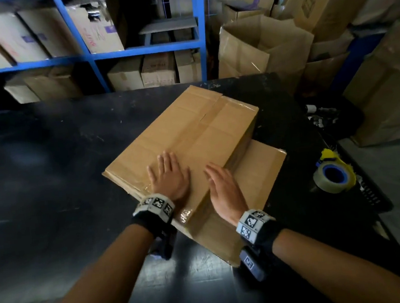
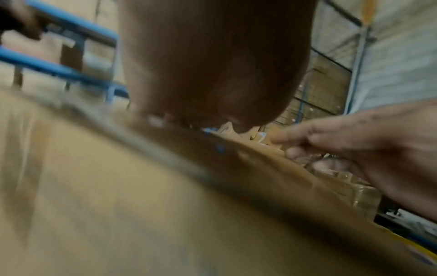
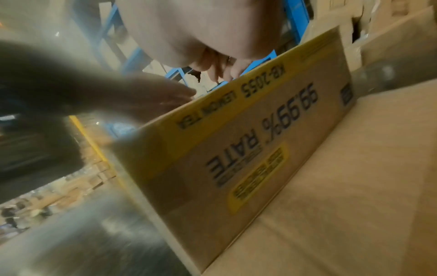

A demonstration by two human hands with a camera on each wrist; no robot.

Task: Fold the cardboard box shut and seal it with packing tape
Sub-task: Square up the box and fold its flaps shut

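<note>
The cardboard box (image 1: 193,137) lies closed on a flat cardboard sheet (image 1: 265,165) near the black bench's (image 1: 50,164) right edge, clear tape over its top seam. The left hand (image 1: 169,175) presses flat, its grip open, by the box's near edge; the right hand (image 1: 223,185) lies with straight fingers along the near right edge. A tape roll (image 1: 333,176) sits well apart at the bench's right rim. Bare bench spreads to the left.

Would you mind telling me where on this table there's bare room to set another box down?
The black table is bare left of the cardboard box, out to its far edge by the blue shelving. The right is crowded: a flat cardboard sheet, then the packing tape roll.
</note>
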